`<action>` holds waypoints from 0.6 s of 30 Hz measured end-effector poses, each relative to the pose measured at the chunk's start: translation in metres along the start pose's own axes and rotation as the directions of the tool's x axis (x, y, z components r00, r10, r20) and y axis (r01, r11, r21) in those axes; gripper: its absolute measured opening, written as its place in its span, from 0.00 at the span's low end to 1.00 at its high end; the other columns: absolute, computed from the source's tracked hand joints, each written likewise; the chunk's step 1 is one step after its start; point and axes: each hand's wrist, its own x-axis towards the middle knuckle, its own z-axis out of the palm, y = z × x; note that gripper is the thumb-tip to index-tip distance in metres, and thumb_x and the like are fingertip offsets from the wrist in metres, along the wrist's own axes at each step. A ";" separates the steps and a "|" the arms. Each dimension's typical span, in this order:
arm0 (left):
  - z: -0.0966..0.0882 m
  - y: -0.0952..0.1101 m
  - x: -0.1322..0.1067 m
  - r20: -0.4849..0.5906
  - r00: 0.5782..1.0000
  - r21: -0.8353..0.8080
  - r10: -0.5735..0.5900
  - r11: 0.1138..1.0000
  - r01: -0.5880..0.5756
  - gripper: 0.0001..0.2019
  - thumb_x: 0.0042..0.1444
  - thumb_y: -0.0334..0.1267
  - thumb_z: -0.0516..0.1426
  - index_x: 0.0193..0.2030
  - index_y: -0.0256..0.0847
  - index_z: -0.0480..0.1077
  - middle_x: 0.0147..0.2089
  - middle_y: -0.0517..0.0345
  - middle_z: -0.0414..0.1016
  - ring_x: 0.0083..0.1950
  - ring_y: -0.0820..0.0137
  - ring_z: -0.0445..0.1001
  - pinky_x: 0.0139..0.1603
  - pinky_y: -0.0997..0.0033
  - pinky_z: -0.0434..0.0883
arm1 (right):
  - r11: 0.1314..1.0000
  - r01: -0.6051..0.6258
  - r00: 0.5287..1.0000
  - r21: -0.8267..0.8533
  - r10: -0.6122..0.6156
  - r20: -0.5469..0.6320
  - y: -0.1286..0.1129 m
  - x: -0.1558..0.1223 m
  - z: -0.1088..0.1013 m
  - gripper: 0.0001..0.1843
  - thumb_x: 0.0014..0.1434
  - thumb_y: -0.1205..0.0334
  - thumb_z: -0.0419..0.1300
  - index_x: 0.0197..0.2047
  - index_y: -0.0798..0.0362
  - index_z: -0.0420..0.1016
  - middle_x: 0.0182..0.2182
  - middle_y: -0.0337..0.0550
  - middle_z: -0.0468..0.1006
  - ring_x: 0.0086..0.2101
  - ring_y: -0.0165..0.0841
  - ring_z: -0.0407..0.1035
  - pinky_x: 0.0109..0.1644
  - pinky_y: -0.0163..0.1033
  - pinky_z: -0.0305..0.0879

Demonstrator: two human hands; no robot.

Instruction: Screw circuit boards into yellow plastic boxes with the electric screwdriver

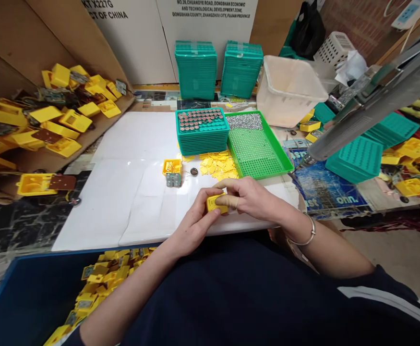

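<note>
Far left of the battery tray (201, 126), an open carton (98, 53) holds a heap of yellow shells (56, 115), and one more shell (37, 184) lies below it at the edge of the tabletop (123, 192). Well below and left of the battery tray, nearest the person, a blue bin (26, 288) holds more yellow parts. Just below the tray's left corner sits a small yellow unit (173, 172) with a grey block against it, and a coin cell (194, 171) lies just beside that. Further down, at the near edge of the tabletop, the left hand (195, 221) curls its fingers around a yellow piece (215, 203), thumb pressed on its face. The right hand (253, 194) meets it from the other side, its fingers pinching the same piece from above; a bracelet (308, 233) circles that wrist. Loose yellow tabs (220, 166) are scattered right under the battery tray. Touching the tray's right side lies a flat green tray (260, 149) with small metal bits in its far end. Behind the battery tray stand two teal stacks (196, 69), and up to its right a white tub (289, 89). Far right lie more teal trays (357, 156).
</note>
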 end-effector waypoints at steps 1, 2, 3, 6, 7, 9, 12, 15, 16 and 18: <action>0.000 0.000 0.000 0.009 1.000 -0.023 -0.014 1.000 0.014 0.13 0.62 0.39 0.54 0.53 0.44 0.63 0.50 0.56 0.69 0.49 0.66 0.69 0.53 0.67 0.66 | 1.000 -0.003 0.999 -0.021 0.004 0.034 0.001 0.001 -0.002 0.09 0.60 0.58 0.60 0.42 0.53 0.75 0.18 0.30 0.66 0.22 0.24 0.61 0.29 0.31 0.52; -0.001 0.001 0.000 0.021 0.999 -0.039 -0.027 0.999 0.028 0.13 0.62 0.39 0.55 0.53 0.44 0.63 0.49 0.56 0.70 0.49 0.66 0.70 0.53 0.66 0.66 | 0.999 0.001 0.999 -0.039 0.001 0.051 0.002 0.001 -0.002 0.09 0.60 0.58 0.60 0.41 0.53 0.75 0.19 0.30 0.66 0.23 0.24 0.60 0.30 0.31 0.51; -0.002 0.000 0.000 0.030 0.999 -0.040 -0.034 0.999 0.036 0.13 0.62 0.39 0.55 0.53 0.44 0.64 0.49 0.56 0.70 0.48 0.65 0.70 0.53 0.65 0.66 | 0.998 0.006 0.999 -0.062 -0.003 0.046 0.003 0.002 0.000 0.09 0.60 0.58 0.60 0.40 0.54 0.74 0.20 0.31 0.66 0.23 0.24 0.60 0.30 0.31 0.51; -0.006 -0.001 0.002 0.026 1.000 0.025 -0.010 1.000 0.009 0.13 0.61 0.38 0.56 0.52 0.43 0.66 0.49 0.56 0.70 0.50 0.65 0.69 0.54 0.66 0.66 | 0.988 0.009 1.000 -0.151 -0.009 0.002 0.006 0.003 0.010 0.11 0.61 0.57 0.59 0.42 0.55 0.73 0.22 0.33 0.68 0.24 0.25 0.60 0.30 0.32 0.50; -0.007 -0.002 0.002 0.016 1.000 0.041 -0.002 0.999 0.001 0.12 0.60 0.38 0.56 0.51 0.43 0.67 0.49 0.55 0.70 0.50 0.65 0.68 0.54 0.66 0.66 | 0.985 0.003 1.000 -0.174 -0.003 -0.003 0.007 0.002 0.014 0.11 0.62 0.57 0.58 0.43 0.56 0.72 0.23 0.34 0.70 0.25 0.26 0.61 0.30 0.32 0.50; -0.007 -0.003 0.004 0.002 1.000 -0.008 -0.012 1.000 0.012 0.12 0.60 0.38 0.57 0.50 0.43 0.68 0.49 0.56 0.71 0.50 0.66 0.69 0.53 0.66 0.66 | 0.979 0.015 1.000 -0.202 -0.016 -0.003 0.007 -0.002 0.018 0.13 0.63 0.55 0.56 0.44 0.55 0.72 0.25 0.37 0.73 0.26 0.28 0.65 0.30 0.33 0.53; -0.004 -0.002 0.009 0.001 0.996 -0.235 -0.088 0.968 0.086 0.14 0.58 0.38 0.59 0.51 0.45 0.67 0.48 0.57 0.73 0.48 0.65 0.73 0.52 0.63 0.69 | 0.955 0.172 0.938 -0.241 -0.234 -0.255 0.005 -0.012 0.004 0.12 0.62 0.55 0.58 0.46 0.50 0.72 0.28 0.38 0.76 0.28 0.29 0.69 0.33 0.35 0.61; 0.002 0.001 0.015 0.004 0.985 -0.366 -0.170 0.917 0.160 0.13 0.57 0.38 0.60 0.48 0.44 0.67 0.47 0.55 0.75 0.47 0.63 0.76 0.51 0.59 0.71 | 0.871 0.237 0.437 -0.430 -0.491 -0.754 0.007 -0.015 -0.036 0.19 0.59 0.57 0.62 0.54 0.41 0.69 0.45 0.40 0.75 0.48 0.37 0.71 0.53 0.43 0.65; 0.004 0.003 0.017 0.000 0.981 -0.370 -0.194 0.911 0.180 0.12 0.56 0.38 0.61 0.46 0.43 0.68 0.46 0.55 0.75 0.47 0.63 0.77 0.49 0.60 0.72 | 0.862 0.196 0.233 -0.468 -0.504 -0.832 0.010 -0.011 -0.053 0.24 0.58 0.55 0.63 0.58 0.38 0.65 0.52 0.41 0.71 0.57 0.40 0.64 0.61 0.47 0.60; 0.009 0.005 0.022 -0.005 0.971 -0.352 -0.239 0.909 0.222 0.11 0.55 0.39 0.62 0.44 0.41 0.69 0.43 0.55 0.76 0.44 0.63 0.78 0.43 0.64 0.74 | 0.880 0.179 0.131 -0.440 -0.465 -0.876 0.018 0.002 -0.087 0.29 0.62 0.51 0.58 0.64 0.41 0.56 0.65 0.44 0.57 0.67 0.41 0.49 0.66 0.48 0.56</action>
